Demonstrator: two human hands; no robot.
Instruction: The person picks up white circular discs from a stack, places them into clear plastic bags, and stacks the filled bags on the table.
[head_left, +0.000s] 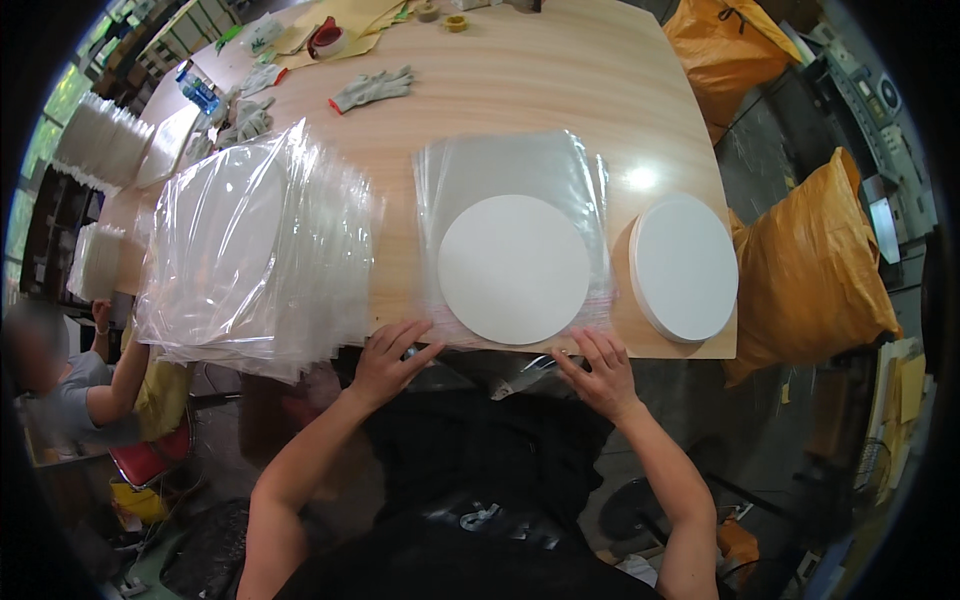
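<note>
A round white board (514, 270) lies over the lower part of a stack of clear plastic bags (502, 165) before me. Whether it sits on the top bag or partly inside it, I cannot tell. My left hand (390, 360) touches the stack's near left corner with thumb and fingers apart. At the near right corner is my right hand (600, 367), its fingers spread close to the board's lower edge. Between the hands, clear film (510, 379) hangs past the table edge. To the right stands a pile of round white boards (684, 266).
On the left, a large pile of clear bags (255, 247) holding round boards overhangs the wooden table (540, 82). Farther back are a work glove (373, 88), a water bottle (196, 91) and a tape roll (328, 41). Orange sacks (814, 270) stand right; a person (90, 390) sits left.
</note>
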